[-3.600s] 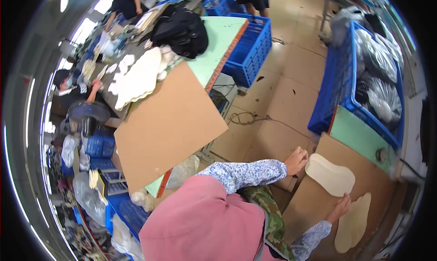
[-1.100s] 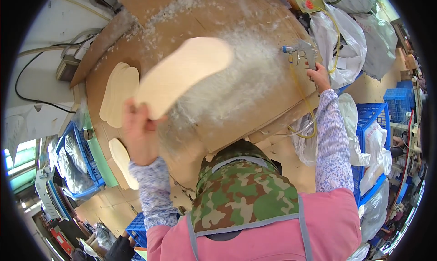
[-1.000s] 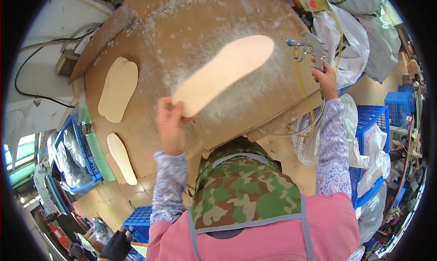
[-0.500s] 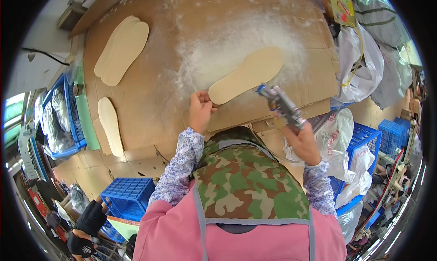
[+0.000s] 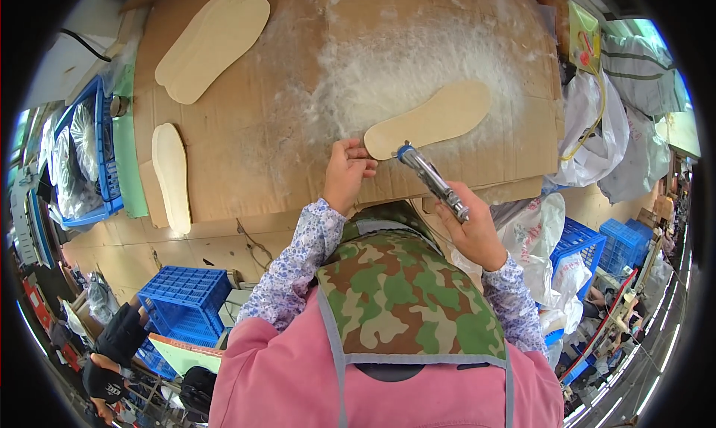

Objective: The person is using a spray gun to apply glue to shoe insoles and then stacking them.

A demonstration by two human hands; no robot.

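A cream shoe insole (image 5: 432, 118) lies flat and slanted on a cardboard sheet (image 5: 268, 182). At its narrower left end is my left hand (image 5: 347, 176), fingers curled together at the edge; whether the thumb is under the insole is hidden. My right hand (image 5: 476, 225) is wrapped round a metal spray gun (image 5: 432, 180). The gun's blue-ringed nozzle points toward the insole's near edge, close to the narrower end. A fanned stack of insoles (image 5: 212, 44) rests at the far left of the cardboard, with a narrow pile of insoles (image 5: 171, 178) nearer to me.
White residue (image 5: 403, 63) coats the cardboard around the insole. A blue crate (image 5: 112, 159) with plastic-wrapped goods stands left, and another blue crate (image 5: 186, 301) is on the floor. White plastic bags (image 5: 597, 137) crowd the right side. A co-worker (image 5: 112, 353) is at the lower left.
The spray gun has swung left, its nozzle now by the insole's narrower end. My right hand has shifted slightly left. My left hand stays at the insole's end; the whole view has shifted somewhat.
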